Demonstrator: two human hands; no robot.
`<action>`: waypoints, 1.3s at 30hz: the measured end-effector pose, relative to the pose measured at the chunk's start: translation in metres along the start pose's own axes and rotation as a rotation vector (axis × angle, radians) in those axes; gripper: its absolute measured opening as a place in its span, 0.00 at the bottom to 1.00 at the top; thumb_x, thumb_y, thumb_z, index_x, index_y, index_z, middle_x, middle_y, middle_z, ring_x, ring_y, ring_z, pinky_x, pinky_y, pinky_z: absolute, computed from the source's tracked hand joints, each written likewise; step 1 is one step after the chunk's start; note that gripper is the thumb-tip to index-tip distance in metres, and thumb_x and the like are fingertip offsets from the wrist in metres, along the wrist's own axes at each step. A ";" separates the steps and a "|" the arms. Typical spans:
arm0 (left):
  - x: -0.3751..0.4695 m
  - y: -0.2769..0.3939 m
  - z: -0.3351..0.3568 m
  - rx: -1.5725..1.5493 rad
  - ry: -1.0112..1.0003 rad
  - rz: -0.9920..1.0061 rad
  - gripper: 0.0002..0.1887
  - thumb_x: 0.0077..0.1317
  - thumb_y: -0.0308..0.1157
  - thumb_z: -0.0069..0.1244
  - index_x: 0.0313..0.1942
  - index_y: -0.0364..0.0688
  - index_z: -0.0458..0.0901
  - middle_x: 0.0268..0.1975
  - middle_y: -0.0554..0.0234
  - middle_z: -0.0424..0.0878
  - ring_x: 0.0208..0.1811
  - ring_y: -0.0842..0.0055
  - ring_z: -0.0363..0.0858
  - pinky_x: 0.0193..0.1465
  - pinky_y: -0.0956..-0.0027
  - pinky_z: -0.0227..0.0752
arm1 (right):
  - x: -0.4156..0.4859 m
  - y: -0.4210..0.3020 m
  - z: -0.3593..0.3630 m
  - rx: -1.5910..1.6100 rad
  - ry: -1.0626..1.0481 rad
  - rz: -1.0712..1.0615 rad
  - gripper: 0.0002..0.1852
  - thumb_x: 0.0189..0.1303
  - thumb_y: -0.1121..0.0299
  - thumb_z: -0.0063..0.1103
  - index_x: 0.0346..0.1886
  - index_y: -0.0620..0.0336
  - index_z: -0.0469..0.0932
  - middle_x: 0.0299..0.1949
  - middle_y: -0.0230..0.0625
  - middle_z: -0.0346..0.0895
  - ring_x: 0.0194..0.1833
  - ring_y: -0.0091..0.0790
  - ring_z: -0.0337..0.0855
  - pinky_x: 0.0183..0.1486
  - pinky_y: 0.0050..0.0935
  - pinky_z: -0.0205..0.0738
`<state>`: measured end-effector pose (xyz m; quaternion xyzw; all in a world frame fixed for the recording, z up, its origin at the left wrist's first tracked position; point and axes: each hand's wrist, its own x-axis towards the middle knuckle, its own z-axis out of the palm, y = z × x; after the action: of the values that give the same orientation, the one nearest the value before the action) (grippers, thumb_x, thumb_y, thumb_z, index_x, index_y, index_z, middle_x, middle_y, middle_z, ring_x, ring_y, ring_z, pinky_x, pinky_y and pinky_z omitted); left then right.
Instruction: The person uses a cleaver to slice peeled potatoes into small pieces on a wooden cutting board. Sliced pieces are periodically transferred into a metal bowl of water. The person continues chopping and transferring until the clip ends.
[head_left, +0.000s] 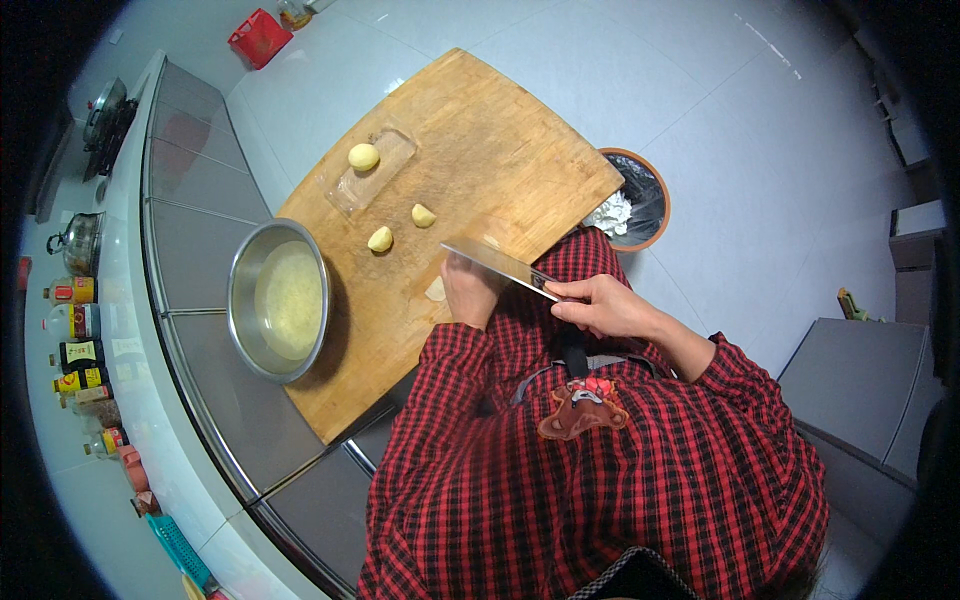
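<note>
My right hand (604, 306) grips the handle of a kitchen cleaver (499, 262), whose broad blade slants up to the left above the near edge of a wooden board (510, 142). Just behind the blade is my left hand (469, 291), its fingertips mostly hidden, so whether it holds anything does not show. A pale slice (435, 289) lies beside its wrist side. Two cut chunks of peeled potato, one (380, 239) left of the other (423, 216), rest farther up. One whole peeled potato (364, 157) sits on a clear rectangular tray (395, 147).
A steel bowl (242, 300) with pale yellow pieces in liquid stands on the board's left part. Beyond the right corner is a lined bin (667, 202) holding crumpled white material. Along the left runs a counter (169, 420) with bottles (81, 354) and a glass-lidded pot (81, 244).
</note>
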<state>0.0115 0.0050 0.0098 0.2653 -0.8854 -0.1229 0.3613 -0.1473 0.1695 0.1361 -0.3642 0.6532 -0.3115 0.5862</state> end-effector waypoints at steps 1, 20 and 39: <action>0.000 -0.001 0.000 -0.002 -0.008 0.004 0.23 0.43 0.30 0.64 0.43 0.43 0.78 0.45 0.58 0.77 0.49 0.56 0.74 0.45 0.53 0.68 | 0.001 0.000 0.001 0.002 0.004 -0.015 0.24 0.66 0.61 0.57 0.63 0.58 0.72 0.23 0.24 0.68 0.23 0.17 0.67 0.26 0.23 0.66; -0.006 -0.005 0.008 0.071 -0.060 -0.090 0.14 0.50 0.27 0.56 0.39 0.39 0.79 0.41 0.53 0.76 0.46 0.55 0.73 0.48 0.55 0.65 | 0.025 0.010 0.005 0.166 0.012 -0.043 0.22 0.67 0.62 0.56 0.64 0.53 0.73 0.21 0.25 0.71 0.19 0.16 0.69 0.22 0.19 0.67; -0.004 -0.003 0.004 0.053 -0.032 -0.025 0.19 0.49 0.29 0.59 0.44 0.42 0.78 0.47 0.56 0.76 0.48 0.54 0.73 0.48 0.53 0.65 | 0.020 0.010 0.009 0.070 0.026 -0.056 0.25 0.65 0.62 0.59 0.64 0.59 0.71 0.22 0.23 0.69 0.20 0.15 0.67 0.23 0.21 0.65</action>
<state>0.0124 0.0046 0.0031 0.2839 -0.8906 -0.1083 0.3384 -0.1407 0.1584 0.1161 -0.3573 0.6391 -0.3552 0.5811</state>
